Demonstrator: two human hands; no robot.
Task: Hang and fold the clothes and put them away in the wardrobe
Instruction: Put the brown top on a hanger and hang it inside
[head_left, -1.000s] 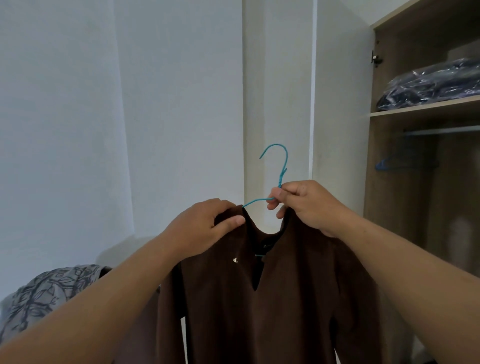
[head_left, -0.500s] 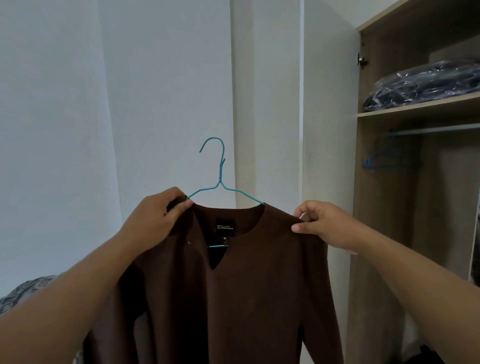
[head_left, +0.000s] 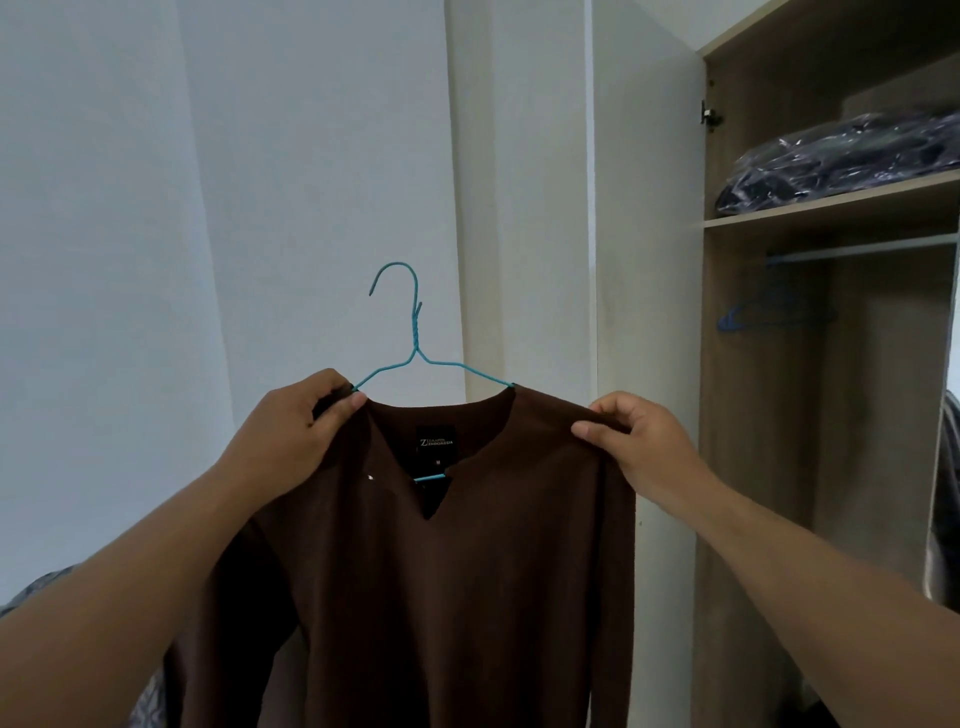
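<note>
A dark brown long-sleeved shirt (head_left: 457, 587) with a notched neckline hangs spread on a teal wire hanger (head_left: 415, 343), held up in front of me. My left hand (head_left: 296, 431) pinches the shirt's left shoulder at the hanger's end. My right hand (head_left: 639, 441) pinches the right shoulder. The hanger's hook points up and curls left, free of any rail. The open wardrobe (head_left: 753, 467) stands to the right, its rail (head_left: 862, 249) carrying blue empty hangers (head_left: 774, 317).
The wardrobe's white door (head_left: 644, 260) stands open just behind my right hand. A shelf (head_left: 831, 205) above the rail holds dark clothes in clear plastic (head_left: 841, 156). Patterned grey fabric (head_left: 31, 597) lies at the lower left. A white wall fills the left side.
My right hand left the hanger's neck and now pinches the right shoulder; both hands spread the shirt flat on the hanger. The view has drifted slightly.
</note>
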